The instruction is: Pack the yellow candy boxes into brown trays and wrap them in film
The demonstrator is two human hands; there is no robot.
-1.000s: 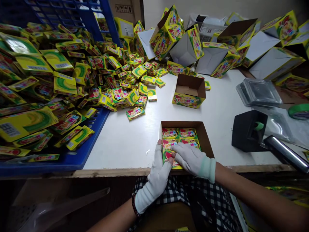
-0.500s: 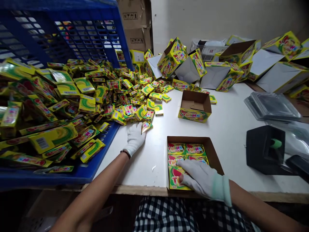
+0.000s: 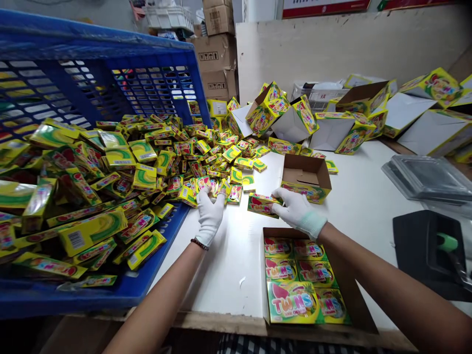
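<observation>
My left hand (image 3: 210,214), in a white glove, reaches into the near edge of a pile of small yellow-green boxes (image 3: 206,147), fingers apart around one box. My right hand (image 3: 297,209), gloved too, grips the end of a small Twins box (image 3: 261,204) just above the white table. Below it, an open brown carton (image 3: 266,275) at the table's front edge holds several Twins boxes in two columns; the front left one (image 3: 293,302) sits higher. Another open carton (image 3: 306,189) stands right behind my right hand.
A blue crate (image 3: 199,73) full of small boxes lies at the left. Larger display cartons (image 3: 332,130) line the back. On the right are clear plastic lids (image 3: 431,177) and a black tape dispenser (image 3: 413,246).
My right hand has left the filled carton and moved up and forward, and now holds a small box. My left hand stays by the pile with its fingers spread. The view has tilted up.
</observation>
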